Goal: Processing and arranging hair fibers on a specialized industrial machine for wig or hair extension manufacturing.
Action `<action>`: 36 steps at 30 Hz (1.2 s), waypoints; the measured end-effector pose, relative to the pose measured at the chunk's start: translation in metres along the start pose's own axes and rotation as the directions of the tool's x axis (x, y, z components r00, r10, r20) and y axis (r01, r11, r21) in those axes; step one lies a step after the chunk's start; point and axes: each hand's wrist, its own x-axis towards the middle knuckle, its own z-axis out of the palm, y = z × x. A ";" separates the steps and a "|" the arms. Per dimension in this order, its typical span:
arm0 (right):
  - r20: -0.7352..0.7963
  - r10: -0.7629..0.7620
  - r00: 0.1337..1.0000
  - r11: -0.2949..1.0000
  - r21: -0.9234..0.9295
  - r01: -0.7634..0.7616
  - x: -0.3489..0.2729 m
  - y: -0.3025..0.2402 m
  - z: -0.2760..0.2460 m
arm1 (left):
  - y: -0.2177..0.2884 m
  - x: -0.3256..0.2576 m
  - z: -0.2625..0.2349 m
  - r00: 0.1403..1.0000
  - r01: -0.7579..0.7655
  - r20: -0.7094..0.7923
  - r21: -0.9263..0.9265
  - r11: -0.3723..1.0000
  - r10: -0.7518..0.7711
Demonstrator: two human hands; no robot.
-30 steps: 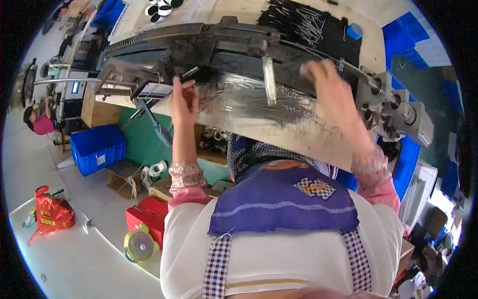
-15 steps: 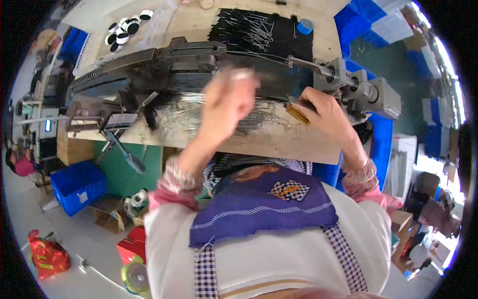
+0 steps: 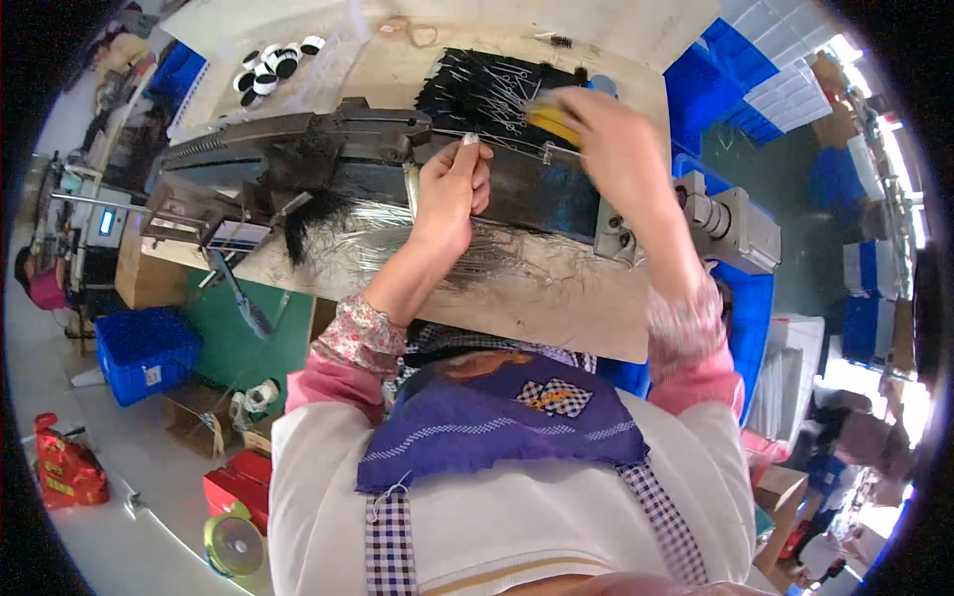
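My left hand [image 3: 449,194] lay curled over the long dark machine [image 3: 328,149] that ran across the middle of the tabletop [image 3: 556,308], its fingers bent down against the machine's black front face and its thumb beside a small upright metal post [image 3: 410,189]; I could not tell whether it actually gripped anything. My right hand [image 3: 608,139] was farther back and to the right, closed loosely round a small yellow tool [image 3: 553,121] whose tip pointed left, just above the heap of black fibres and thin metal pins [image 3: 487,84] lying toward the far edge of the tabletop. A thin metal rod [image 3: 497,142] ran along the top of the machine between my two hands. Below my left hand a fan of fine silvery bristles [image 3: 437,253] spread over the near part of the tabletop, with a black tuft [image 3: 308,214] hanging from the machine to their left. A grey motor [image 3: 730,223] sat at the machine's right end. Black-and-white round caps [image 3: 273,65] were clustered near the far left corner. A blue crate [image 3: 144,353] stood on the floor at left.
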 end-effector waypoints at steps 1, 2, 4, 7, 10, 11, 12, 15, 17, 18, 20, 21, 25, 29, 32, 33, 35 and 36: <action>0.120 -0.041 0.992 0.997 -0.056 0.048 0.014 0.004 0.020 | 0.001 0.000 0.001 1.000 -0.004 0.010 0.021 1.000 0.004; 0.268 -0.001 0.963 0.997 -0.070 0.021 0.024 0.006 0.037 | 0.001 0.001 0.001 0.999 0.029 0.025 0.016 0.999 -0.030; 0.484 0.002 0.875 0.982 0.164 -0.093 0.039 -0.002 0.045 | 0.001 0.001 0.002 0.998 0.058 0.013 -0.002 0.998 -0.058; 0.556 0.030 0.831 0.902 0.342 -0.262 0.042 0.001 0.040 | 0.001 -0.003 0.005 0.999 0.048 -0.017 -0.019 0.999 -0.049; 0.633 0.080 0.770 0.757 0.464 -0.460 0.043 0.000 0.038 | 0.002 -0.004 0.004 0.999 0.032 -0.033 -0.053 0.998 -0.034; 0.638 0.074 0.767 0.722 0.497 -0.482 0.043 0.006 0.038 | 0.002 -0.004 0.005 0.998 0.033 -0.044 -0.066 0.997 -0.036; 0.650 0.107 0.753 0.738 0.455 -0.498 0.048 0.005 0.037 | 0.004 -0.001 -0.002 0.999 0.012 0.030 -0.009 1.000 -0.012; 0.675 0.143 0.723 0.697 0.450 -0.558 0.052 0.008 0.036 | 0.009 -0.002 0.011 0.990 0.112 -0.093 0.013 0.994 -0.110; 0.695 0.145 0.704 0.708 0.424 -0.565 0.054 0.004 0.035 | 0.002 0.007 0.002 0.971 0.148 0.190 0.000 0.989 -0.145; 0.725 0.133 0.676 0.733 0.387 -0.560 0.056 0.003 0.034 | 0.001 0.005 0.011 0.970 0.155 0.214 -0.186 0.970 -0.114; 0.562 0.037 0.826 0.882 0.370 -0.292 0.048 0.011 0.034 | 0.005 0.001 0.014 0.946 0.192 0.319 -0.412 0.891 -0.056; 0.419 -0.115 0.901 0.957 0.290 -0.012 0.047 0.018 0.034 | 0.011 0.003 0.008 0.946 0.194 0.318 -0.416 0.889 -0.057; 0.207 0.087 0.975 0.989 -0.135 -0.060 0.044 0.015 0.014 | 0.024 0.005 -0.012 0.943 0.283 0.319 -0.623 0.729 -0.093; 0.147 -0.221 0.964 0.971 -0.059 0.232 0.012 -0.047 0.030 | 0.021 -0.005 -0.005 0.949 0.291 0.294 -0.678 0.675 -0.114; 0.067 -0.052 0.996 0.998 0.043 0.049 0.027 -0.031 0.034 | 0.016 -0.009 -0.007 0.972 0.189 0.232 -0.694 0.695 -0.033; 0.111 0.090 0.990 0.971 0.212 -0.112 0.033 -0.023 0.028 | 0.016 -0.010 -0.009 0.974 0.182 0.225 -0.705 0.686 -0.027; 0.149 0.082 0.985 0.979 0.172 -0.108 0.035 -0.016 0.026 | 0.015 -0.011 -0.010 0.973 0.168 0.228 -0.652 0.740 -0.020; 0.187 0.056 0.981 0.986 0.143 -0.084 0.033 -0.015 0.030 | 0.014 -0.011 -0.010 0.975 0.161 0.222 -0.661 0.733 -0.014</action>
